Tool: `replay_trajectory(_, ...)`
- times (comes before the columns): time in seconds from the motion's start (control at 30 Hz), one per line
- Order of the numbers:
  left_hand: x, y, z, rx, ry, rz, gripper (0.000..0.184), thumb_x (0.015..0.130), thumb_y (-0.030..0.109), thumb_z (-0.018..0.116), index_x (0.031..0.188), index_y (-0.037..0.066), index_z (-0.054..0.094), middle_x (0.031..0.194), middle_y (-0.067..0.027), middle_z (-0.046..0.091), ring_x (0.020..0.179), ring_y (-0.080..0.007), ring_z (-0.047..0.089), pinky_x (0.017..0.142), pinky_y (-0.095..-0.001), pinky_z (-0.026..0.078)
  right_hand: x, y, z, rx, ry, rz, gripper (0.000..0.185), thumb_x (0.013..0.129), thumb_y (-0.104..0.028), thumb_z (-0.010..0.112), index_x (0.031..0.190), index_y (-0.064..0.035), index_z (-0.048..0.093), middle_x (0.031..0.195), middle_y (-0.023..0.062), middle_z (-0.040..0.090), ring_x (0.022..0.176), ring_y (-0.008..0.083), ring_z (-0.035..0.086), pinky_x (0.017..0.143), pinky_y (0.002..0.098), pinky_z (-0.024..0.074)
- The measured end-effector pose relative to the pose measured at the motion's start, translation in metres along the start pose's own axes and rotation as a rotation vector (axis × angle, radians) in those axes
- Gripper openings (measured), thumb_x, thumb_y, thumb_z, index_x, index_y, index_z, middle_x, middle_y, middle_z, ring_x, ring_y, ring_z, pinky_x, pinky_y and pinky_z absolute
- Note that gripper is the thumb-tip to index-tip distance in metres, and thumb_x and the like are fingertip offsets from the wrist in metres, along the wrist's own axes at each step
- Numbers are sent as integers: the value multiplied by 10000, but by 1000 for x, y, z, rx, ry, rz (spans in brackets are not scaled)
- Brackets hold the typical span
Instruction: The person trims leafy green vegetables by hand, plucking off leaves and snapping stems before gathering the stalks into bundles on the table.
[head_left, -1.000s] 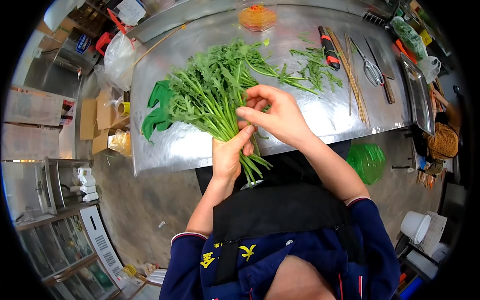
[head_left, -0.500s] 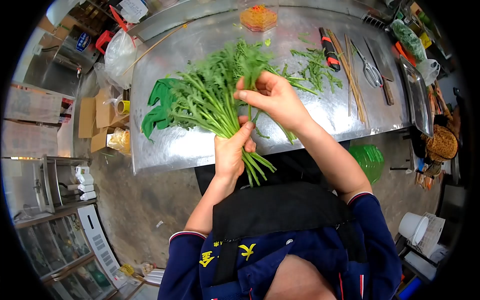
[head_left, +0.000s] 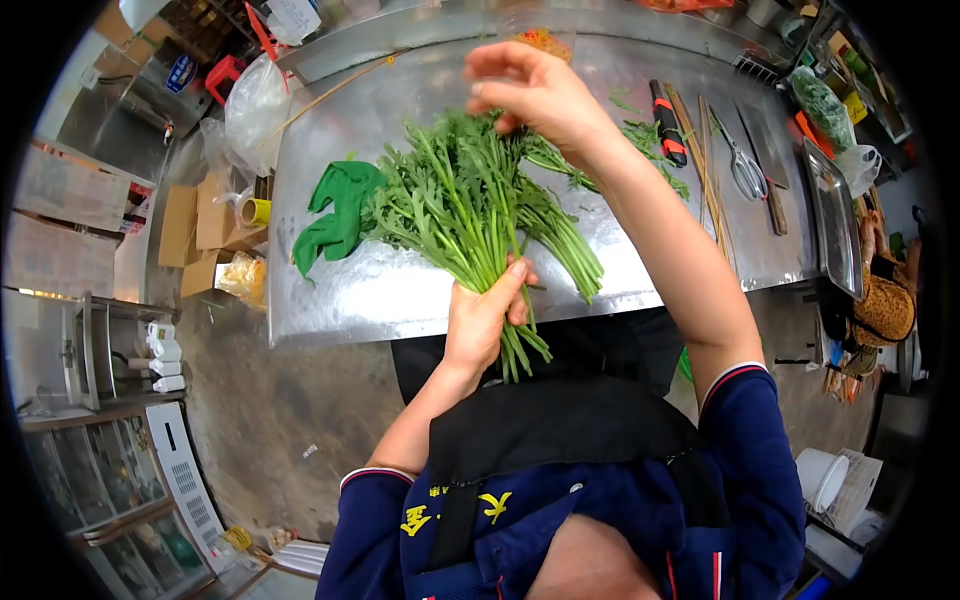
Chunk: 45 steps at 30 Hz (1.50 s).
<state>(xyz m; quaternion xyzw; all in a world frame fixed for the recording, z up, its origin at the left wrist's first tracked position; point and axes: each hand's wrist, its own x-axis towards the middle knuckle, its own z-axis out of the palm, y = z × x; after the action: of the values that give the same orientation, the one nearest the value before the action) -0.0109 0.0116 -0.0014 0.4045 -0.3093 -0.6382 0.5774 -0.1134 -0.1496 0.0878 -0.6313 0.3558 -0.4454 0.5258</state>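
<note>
Greens (head_left: 455,205) fill left hand (head_left: 487,318) while clear container (head_left: 571,30) holds orange bits (head_left: 544,42)

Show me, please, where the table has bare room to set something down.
Bare table lies between the long stick and the green cloth, and between that cloth and the near edge. A smaller patch separates the loose greens from the thin sticks. The right end is crowded: scissors, knife, tray.

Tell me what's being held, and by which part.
The left hand grips a bunch of leafy greens by the stems, below the leaves; nothing shows held in the right hand.
</note>
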Motion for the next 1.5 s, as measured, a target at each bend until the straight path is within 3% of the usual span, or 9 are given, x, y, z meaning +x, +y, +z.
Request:
replay_trajectory(0.03,1,2,-2,-16,20,-15,164,864,135,561,931,-9,520,795,-106,570,457,-96,424,450,-246,398,0,0,-5,-65,43,-39,338,793,-157,604,1097,-31,530,1078,50,556,839,96,560,683,218,445)
replay_trajectory(0.13,4,7,-10,-98,104,-41,180,872,165,554,935,2,513,805,-112,568,472,-100,424,469,-260,410,-21,8,-14,-185,185,-278,315,815,-158,584,1094,-24,531,1059,45,567,858,111,561,731,232,445)
replay_trajectory(0.33,15,8,-28,-293,229,8,191,884,203,538,950,28,500,831,-120,569,519,-99,435,507,-262,418,-136,66,18,-123,-219,205,269,815,-154,594,1036,-10,542,845,65,611,741,109,583,674,252,471)
replay_trajectory(0.83,16,8,-31,-224,276,74,186,881,266,545,868,84,511,802,-73,562,712,-133,534,632,-283,480,-114,80,-15,-31,-200,245,203,829,-138,586,994,-23,609,867,12,617,771,76,543,683,235,445)
replay_trajectory(0.93,11,15,-38,-256,240,44,184,887,285,528,862,104,512,834,-59,591,814,-189,575,756,-346,487,-86,118,-66,-866,172,84,160,744,-176,596,865,-80,637,833,86,637,751,236,614,633,349,478)
replay_trajectory(1.07,6,19,-42,-317,244,77,186,893,288,524,866,105,501,687,6,468,635,-118,469,642,-285,430,-93,146,-102,-1378,259,257,157,738,-196,589,830,-80,640,830,87,628,782,278,605,657,390,473)
replay_trajectory(1.17,8,16,-44,-378,215,84,194,883,278,544,887,88,507,633,18,401,572,-105,389,585,-275,384,-96,146,-104,-1367,242,188,176,755,-190,622,877,-65,640,827,75,630,737,226,603,645,346,465)
replay_trajectory(1.3,11,18,-39,-301,257,42,191,877,261,556,919,79,514,616,21,387,566,-101,370,566,-276,368,-88,124,-124,-371,407,264,220,800,-219,644,930,-42,638,861,4,636,697,68,547,570,238,423)
replay_trajectory(1.5,15,13,-19,-289,378,-38,154,880,213,550,937,70,542,695,0,509,589,-96,440,573,-258,394,-101,94,-121,66,247,504,216,829,-244,612,994,-104,608,917,-4,644,831,52,573,616,186,415)
